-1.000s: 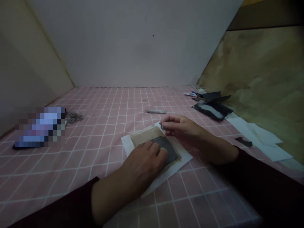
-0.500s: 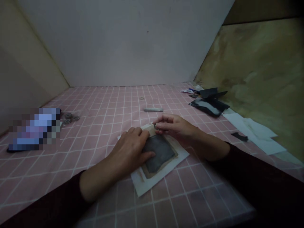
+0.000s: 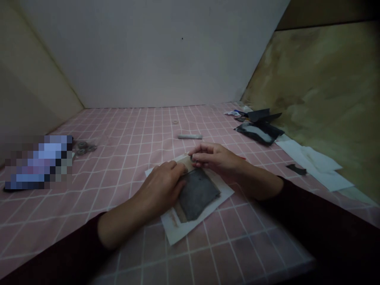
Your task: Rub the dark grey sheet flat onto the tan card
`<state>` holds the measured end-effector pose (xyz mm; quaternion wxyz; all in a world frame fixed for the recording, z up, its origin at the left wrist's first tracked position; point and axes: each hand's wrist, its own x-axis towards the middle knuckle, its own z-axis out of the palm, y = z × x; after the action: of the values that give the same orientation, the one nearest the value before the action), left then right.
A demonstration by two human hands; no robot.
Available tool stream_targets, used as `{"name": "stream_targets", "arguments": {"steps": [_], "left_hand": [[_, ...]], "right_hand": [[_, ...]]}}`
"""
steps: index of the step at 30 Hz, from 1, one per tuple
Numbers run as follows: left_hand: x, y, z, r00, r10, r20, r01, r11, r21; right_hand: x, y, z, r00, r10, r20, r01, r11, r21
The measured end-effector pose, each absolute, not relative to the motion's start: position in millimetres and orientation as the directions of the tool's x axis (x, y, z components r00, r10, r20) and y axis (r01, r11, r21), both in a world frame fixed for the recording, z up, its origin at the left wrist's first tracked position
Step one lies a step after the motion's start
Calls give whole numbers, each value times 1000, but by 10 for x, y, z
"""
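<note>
My left hand (image 3: 164, 182) lies over the upper left side of a dark grey, roughly square sheet (image 3: 200, 196), fingers bent near its far edge and thumb on the near side. A brownish backing borders the sheet, and white paper (image 3: 172, 235) lies beneath it. My right hand (image 3: 212, 156) is closed, pinching a small round dark piece (image 3: 192, 158) between thumb and forefinger just above the sheet's far corner. Fingers partly cover this piece, so its full shape is hidden.
A whitish stick (image 3: 190, 137) and a small pale ring (image 3: 175, 122) lie beyond my hands. Several grey rings (image 3: 83, 147) sit near a blurred phone (image 3: 38, 164) at left. Black packets (image 3: 258, 132), white papers (image 3: 320, 164) and a black scrap (image 3: 297, 170) are at right.
My left thumb has drawn back towards the fingers, baring more of the dark sheet. My right hand keeps its pinch on the small piece. The view has shifted slightly.
</note>
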<state>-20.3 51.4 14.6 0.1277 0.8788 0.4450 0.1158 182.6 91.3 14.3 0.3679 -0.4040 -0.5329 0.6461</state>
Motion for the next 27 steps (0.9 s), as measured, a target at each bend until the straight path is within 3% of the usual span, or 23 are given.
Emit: {"name": "stream_targets", "arguments": {"steps": [8,13,23,27], "left_hand": [[-269,555,197,600,800,2,717,-539,442],[-348,585,196,604,795,-48,724,-522,451],[-379,504,273,604,793,-77,760,-545,354],[-345,443,317,610,791,-46,779,-588,217]], "right_hand": [[1808,933,123,-405,907,-115,-54,-149,-987],[1798,927,131,-392,913,-116,-42,-144,-989],[1799,945,116,-360,923,-139,5,-147,-989],[1801,957,90,-356,925,-133,3,-142,-990]]}}
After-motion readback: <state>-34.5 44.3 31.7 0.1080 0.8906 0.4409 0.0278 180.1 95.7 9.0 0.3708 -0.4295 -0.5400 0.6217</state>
